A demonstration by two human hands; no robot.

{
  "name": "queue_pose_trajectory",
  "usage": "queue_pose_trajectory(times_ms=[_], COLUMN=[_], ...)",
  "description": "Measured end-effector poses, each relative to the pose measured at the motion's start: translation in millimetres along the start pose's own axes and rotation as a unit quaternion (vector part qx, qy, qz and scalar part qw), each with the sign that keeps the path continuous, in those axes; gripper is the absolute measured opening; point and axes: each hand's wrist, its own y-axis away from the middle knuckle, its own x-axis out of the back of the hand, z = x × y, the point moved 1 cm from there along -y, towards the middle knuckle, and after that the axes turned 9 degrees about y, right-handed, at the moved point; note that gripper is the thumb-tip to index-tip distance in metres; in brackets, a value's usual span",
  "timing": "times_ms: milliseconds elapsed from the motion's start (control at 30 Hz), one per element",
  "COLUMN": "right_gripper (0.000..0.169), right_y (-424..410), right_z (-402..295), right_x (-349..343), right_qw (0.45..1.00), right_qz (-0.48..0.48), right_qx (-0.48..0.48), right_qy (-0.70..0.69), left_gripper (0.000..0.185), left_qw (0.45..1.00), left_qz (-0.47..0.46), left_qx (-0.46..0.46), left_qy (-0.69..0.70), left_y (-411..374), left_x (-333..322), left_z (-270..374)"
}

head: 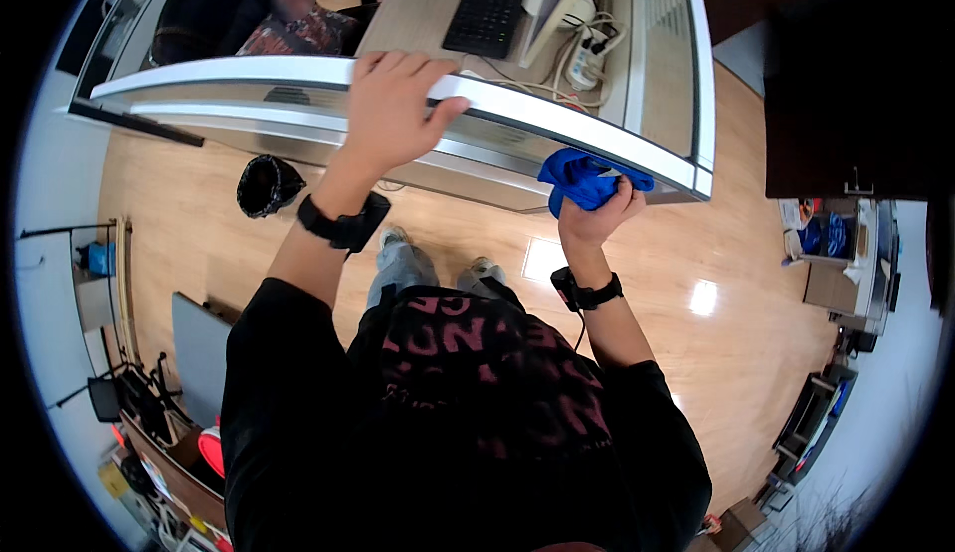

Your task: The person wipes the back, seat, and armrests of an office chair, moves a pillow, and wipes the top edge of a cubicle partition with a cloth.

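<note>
My left hand (395, 108) rests over the white top rail of a glass cubicle partition (261, 71), fingers on the far side and thumb on the near side. Against the near glass side of the partition, below the rail's right part, my right hand (600, 212) grips a bunched blue cloth (582, 179). Behind the partition is a desk (414, 11) with a black keyboard (489, 4), a monitor (559, 4) seen edge-on, a white power strip (583, 67) and tangled cables.
A bin with a black liner (268, 186) stands on the wooden floor, left of my feet. Beyond the partition a person (261, 15) sits at the upper left. A grey panel (201, 358) is at the left, dark cabinets (843, 104) at the right, a shelf unit (828, 283) below them.
</note>
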Motion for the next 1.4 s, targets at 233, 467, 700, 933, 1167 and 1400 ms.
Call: queue_pose_trajectory(times_ms=[233, 467, 700, 933, 1167, 1400], right_gripper=[0.071, 0.072, 0.081, 0.085, 0.086, 0.078], right_y=[12.6, 38.6, 70.0, 85.6, 103.3, 119.3], right_z=[-95.4, -242.6, -412.9, -537.6, -644.4, -761.2], right_x=[-49.1, -131.2, -219.8, -290.7, -355.3, -412.4], right_qw=[0.994, 0.986, 0.963, 0.942, 0.921, 0.885], right_qz=[-0.096, -0.145, -0.207, -0.253, -0.25, -0.288], right_qx=[0.029, 0.043, 0.036, 0.094, 0.144, 0.148], right_qy=[-0.043, -0.067, -0.167, -0.2, -0.262, -0.335], left_gripper=[0.043, 0.047, 0.059, 0.06, 0.054, 0.046], left_qw=[0.996, 0.989, 0.978, 0.969, 0.976, 0.969], left_qz=[0.011, 0.05, 0.059, 0.086, 0.109, 0.101], left_qx=[-0.009, 0.041, 0.198, 0.231, 0.189, 0.225], left_qy=[0.089, 0.131, 0.008, -0.012, 0.007, -0.031], left_y=[9.6, 88.4, 206.8, 234.9, 233.3, 257.0], left_x=[8.2, 113.7, 235.4, 277.7, 325.5, 401.2], left_z=[-11.3, -135.8, -291.1, -393.9, -477.8, -593.6])
